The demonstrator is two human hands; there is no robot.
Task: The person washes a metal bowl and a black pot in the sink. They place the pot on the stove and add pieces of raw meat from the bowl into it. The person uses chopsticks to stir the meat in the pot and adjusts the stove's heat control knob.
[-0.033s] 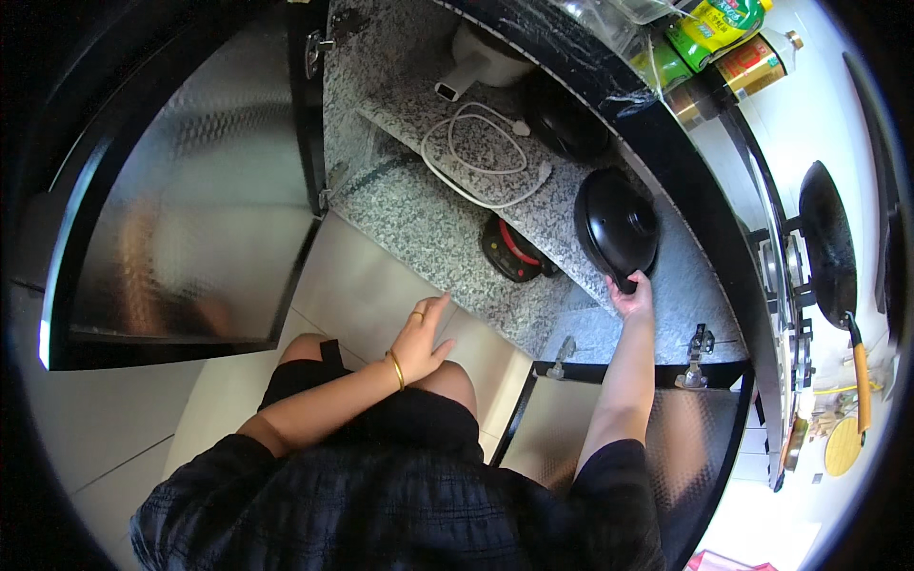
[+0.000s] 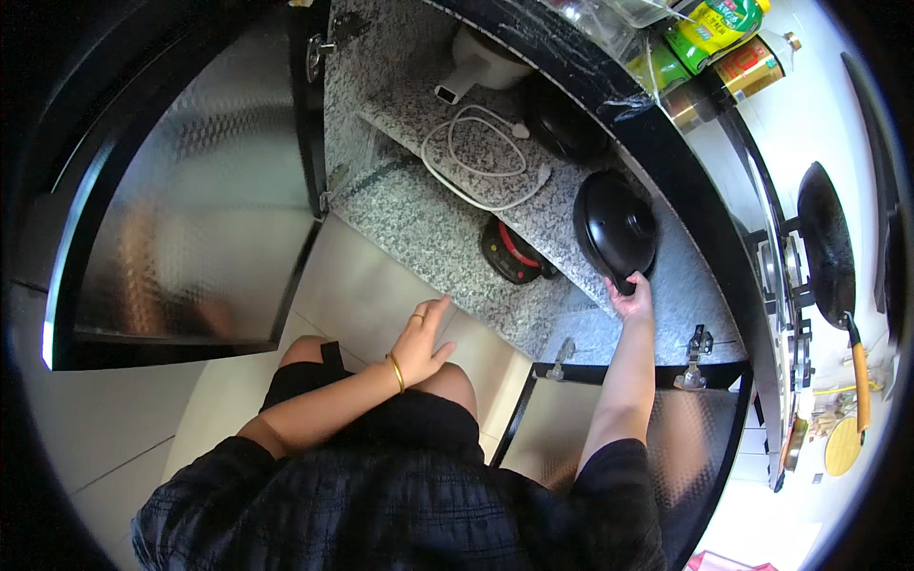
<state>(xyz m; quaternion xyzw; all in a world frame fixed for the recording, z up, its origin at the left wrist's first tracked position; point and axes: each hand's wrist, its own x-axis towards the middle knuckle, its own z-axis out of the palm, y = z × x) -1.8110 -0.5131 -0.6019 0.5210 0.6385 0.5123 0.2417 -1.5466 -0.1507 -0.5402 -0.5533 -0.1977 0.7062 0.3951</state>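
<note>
My right hand (image 2: pixel 630 297) grips the short near handle of a black lidded pot (image 2: pixel 612 233). The pot sits on the speckled stone shelf (image 2: pixel 528 205) inside an open cabinet, at the shelf's right side. Over my lap, my left hand (image 2: pixel 419 339) is empty, its thumb apart from the fingers; it wears a ring and a gold bangle. Behind the held pot lies another black, rounded piece of cookware (image 2: pixel 564 122), partly in shadow. A white cord (image 2: pixel 476 171) with a plug is looped on the shelf to the pot's left.
A white handled appliance (image 2: pixel 490 62) stands at the shelf's back. Below the shelf is a round black-and-red object (image 2: pixel 512 249), partly hidden. Cabinet doors stand open at left (image 2: pixel 190 219) and lower right (image 2: pixel 552 419). Bottles (image 2: pixel 714 33), a stove (image 2: pixel 792 276) and a wok (image 2: pixel 826 238) are on the right.
</note>
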